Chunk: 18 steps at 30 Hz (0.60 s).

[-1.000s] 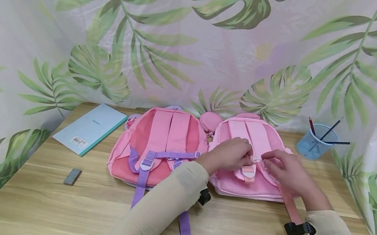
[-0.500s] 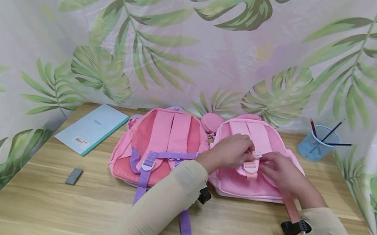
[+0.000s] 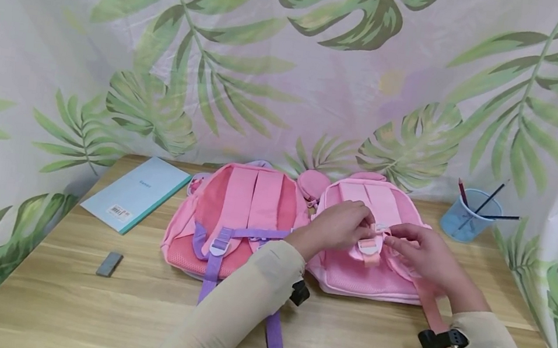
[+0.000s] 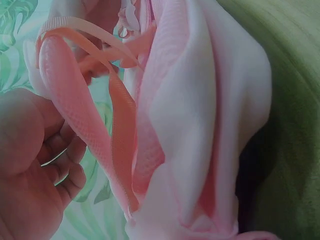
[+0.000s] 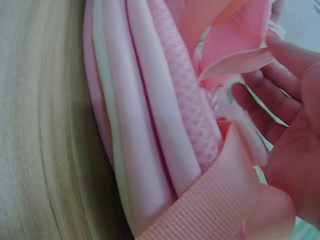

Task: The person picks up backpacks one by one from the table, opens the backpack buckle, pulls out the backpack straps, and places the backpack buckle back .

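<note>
A pink backpack [image 3: 370, 285] lies with its straps facing up, and both hands are over it. My left hand [image 3: 341, 224] grips the edge of a padded shoulder strap [image 4: 70, 95], its fingertips beside a small white buckle [image 3: 382, 227]. From the other side, my right hand [image 3: 422, 249] pinches a peach webbing strap [image 5: 240, 62] close to that buckle. The fingertips of both hands nearly meet there. Below them hangs a white strap adjuster [image 3: 369, 246]. A wide peach strap [image 3: 432, 315] runs down under the right wrist.
Left of it lies a second backpack [image 3: 205, 252], coral and pink with purple straps [image 3: 277, 344] trailing toward me. A light blue notebook [image 3: 136, 193] and a grey eraser-like block [image 3: 109, 264] lie farther left. A blue mesh cup [image 3: 469, 219] with pencils stands at the right.
The shoulder strap end with its white adjuster has been lifted slightly. Both hands stay close together at the buckle, with small finger movements.
</note>
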Each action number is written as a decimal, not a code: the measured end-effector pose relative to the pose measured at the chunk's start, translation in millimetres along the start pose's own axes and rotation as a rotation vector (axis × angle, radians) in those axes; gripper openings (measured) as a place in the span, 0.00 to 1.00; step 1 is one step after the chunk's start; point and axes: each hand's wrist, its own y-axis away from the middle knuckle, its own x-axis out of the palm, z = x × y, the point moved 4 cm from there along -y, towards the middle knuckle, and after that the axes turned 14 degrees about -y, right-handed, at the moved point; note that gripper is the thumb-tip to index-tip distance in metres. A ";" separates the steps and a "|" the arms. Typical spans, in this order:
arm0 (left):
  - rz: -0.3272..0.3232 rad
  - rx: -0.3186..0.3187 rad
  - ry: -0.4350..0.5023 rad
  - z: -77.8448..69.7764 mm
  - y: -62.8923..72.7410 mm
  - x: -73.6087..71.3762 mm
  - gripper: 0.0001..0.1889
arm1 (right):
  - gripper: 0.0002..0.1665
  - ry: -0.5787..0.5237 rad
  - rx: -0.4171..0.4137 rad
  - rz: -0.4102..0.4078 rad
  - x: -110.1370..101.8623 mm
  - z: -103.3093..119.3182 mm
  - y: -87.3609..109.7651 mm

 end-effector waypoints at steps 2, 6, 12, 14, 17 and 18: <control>-0.005 0.000 0.005 -0.2 0.6 0.8 0.13 | 0.23 -0.039 0.013 -0.013 -2.3 0.3 1.4; -0.023 0.003 0.017 -1.1 0.8 1.3 0.12 | 0.25 -0.124 0.046 -0.028 -5.7 1.7 3.2; -0.031 0.002 0.024 -0.6 1.1 2.7 0.13 | 0.25 -0.216 0.120 -0.003 -5.7 2.2 0.2; -0.034 0.007 0.028 -0.2 1.2 3.2 0.12 | 0.25 -0.228 0.153 -0.013 -5.2 2.8 -1.3; -0.041 0.015 0.045 0.5 1.4 4.0 0.13 | 0.26 -0.250 0.199 -0.034 -4.3 3.7 -3.4; -0.044 0.017 0.047 0.7 1.5 4.2 0.13 | 0.26 -0.255 0.211 -0.038 -4.0 3.6 -4.1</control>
